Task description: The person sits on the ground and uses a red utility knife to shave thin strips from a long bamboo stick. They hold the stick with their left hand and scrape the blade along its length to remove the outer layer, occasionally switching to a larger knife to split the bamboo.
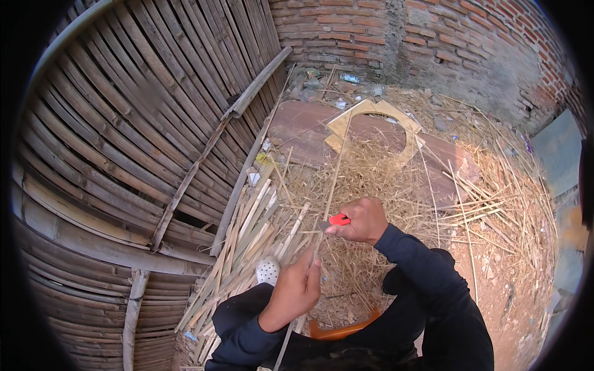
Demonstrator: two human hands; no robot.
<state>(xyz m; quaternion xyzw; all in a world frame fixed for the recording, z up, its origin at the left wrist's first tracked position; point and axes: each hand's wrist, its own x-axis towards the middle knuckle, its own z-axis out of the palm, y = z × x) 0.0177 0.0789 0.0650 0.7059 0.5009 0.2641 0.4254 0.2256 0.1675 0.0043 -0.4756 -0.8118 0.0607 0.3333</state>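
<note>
My right hand (364, 221) is closed around a knife (339, 219) with a red and black handle. Its short grey blade lies against a long thin bamboo strip (335, 176), just ahead of my other hand. Lower and to the left, my left hand (291, 290) grips the same strip, with thumb and fingers pressed together on it. The strip runs from between my legs up past the knife toward the far end of the yard. Pale shavings (352, 272) lie on the ground below both hands.
Split bamboo pieces (247, 229) are piled left, beside a bamboo slat wall (124, 123). A white clog with holes (268, 271) stands by the pile. Ahead lie a yellowish board with a round cut-out (339, 126) and brown sheets (300, 133). An orange plastic edge (343, 329) shows beneath me. A brick wall (346, 31) closes the back.
</note>
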